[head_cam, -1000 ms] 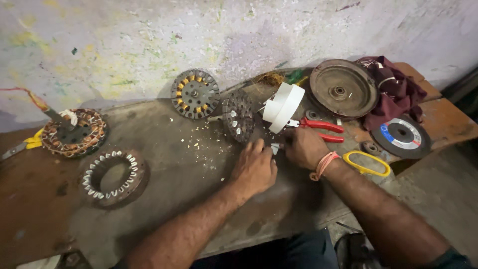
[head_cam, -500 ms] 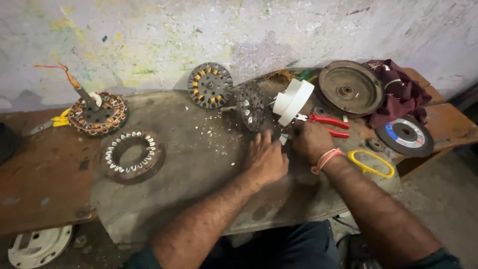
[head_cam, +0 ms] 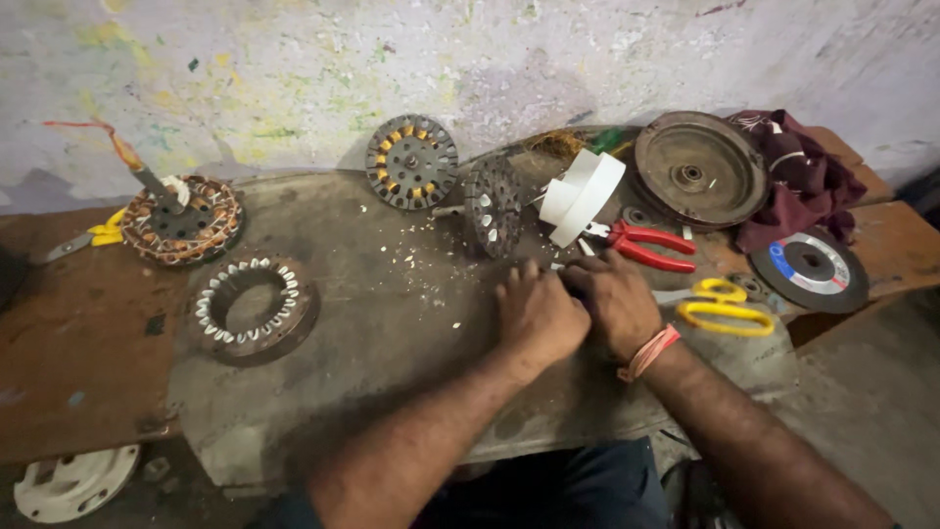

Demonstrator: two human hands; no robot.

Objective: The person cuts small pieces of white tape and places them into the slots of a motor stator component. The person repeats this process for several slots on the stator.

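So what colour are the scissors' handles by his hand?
Yellow; the scissors show best in the head view, beside the right hand.

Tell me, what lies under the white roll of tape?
The white tape roll leans over the red pliers, whose nose disappears beneath it. Whatever else lies under it is hidden.

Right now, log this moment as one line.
left hand: knuckles up on bench | right hand: beside it, touching | held item: hidden | nearest: red pliers, yellow scissors, white tape roll
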